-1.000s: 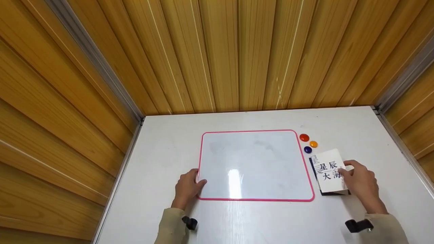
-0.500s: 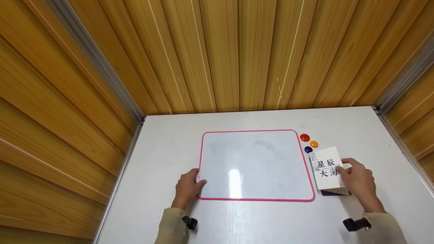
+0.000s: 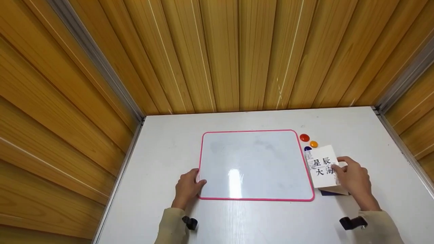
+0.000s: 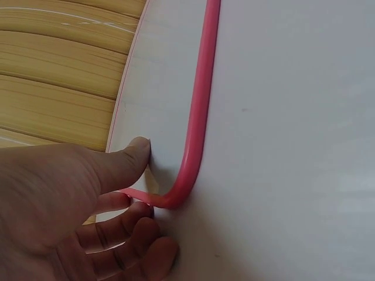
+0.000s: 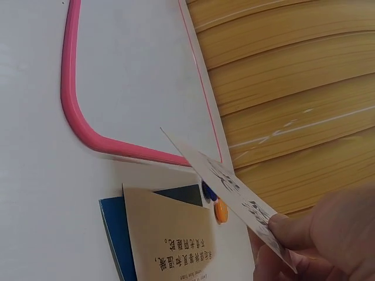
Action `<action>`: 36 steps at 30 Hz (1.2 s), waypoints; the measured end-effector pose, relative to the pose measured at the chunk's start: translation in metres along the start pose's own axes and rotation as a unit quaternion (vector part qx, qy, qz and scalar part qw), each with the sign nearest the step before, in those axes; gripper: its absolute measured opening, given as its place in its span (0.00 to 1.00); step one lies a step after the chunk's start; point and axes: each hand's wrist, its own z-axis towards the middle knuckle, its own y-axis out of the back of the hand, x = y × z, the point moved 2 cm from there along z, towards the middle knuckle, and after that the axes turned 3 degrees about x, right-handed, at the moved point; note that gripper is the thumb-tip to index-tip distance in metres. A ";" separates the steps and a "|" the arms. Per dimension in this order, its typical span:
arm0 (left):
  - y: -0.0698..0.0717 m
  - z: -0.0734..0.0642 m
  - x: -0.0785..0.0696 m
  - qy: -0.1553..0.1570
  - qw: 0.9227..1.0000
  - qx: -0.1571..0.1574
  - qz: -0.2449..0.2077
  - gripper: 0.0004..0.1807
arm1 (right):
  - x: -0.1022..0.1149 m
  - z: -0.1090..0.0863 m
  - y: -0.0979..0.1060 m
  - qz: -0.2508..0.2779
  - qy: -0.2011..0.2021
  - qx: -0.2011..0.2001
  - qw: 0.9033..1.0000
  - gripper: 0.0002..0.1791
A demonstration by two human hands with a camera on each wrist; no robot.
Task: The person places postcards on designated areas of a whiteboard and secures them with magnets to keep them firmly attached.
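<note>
Right hand [image 3: 355, 179], just past 3 o'clock from the whiteboard's centre: thumb and fingers pinch the right edge of a white printed card [image 3: 322, 166], raised and tilted. Left hand [image 3: 186, 185], at 8 o'clock: thumb over the edge of the pink-framed whiteboard [image 3: 256, 159], fingers curled at its rim, gripping it flat on the tabletop [image 3: 254, 222]. The card lies at 3 o'clock, its near edge overlapping the frame in the head view; contact cannot be told. Because only one edge is pinched, the thin card could twist or slip. If lowered as it tilts, its free corner could catch the pink frame. Beneath it, towards 4 o'clock, a tan printed sheet [image 5: 170, 225] overlaps a blue sheet [image 5: 116, 228]; a low sweep could drag both askew. At 2 o'clock sit a red disc [image 3: 304, 137], an orange disc [image 3: 313, 144] and a blue disc [image 3: 307, 148], the last partly screened by the card and so the likeliest to be knocked
</note>
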 end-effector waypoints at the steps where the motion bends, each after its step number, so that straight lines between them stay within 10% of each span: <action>1: 0.000 0.000 0.000 0.001 1.000 0.000 -0.001 0.29 | 0.001 0.000 0.000 0.000 0.000 0.000 1.000 0.28; 36: -0.001 0.002 0.003 -0.007 1.000 -0.007 0.011 0.29 | 0.045 0.016 -0.037 0.045 0.006 0.020 0.999 0.28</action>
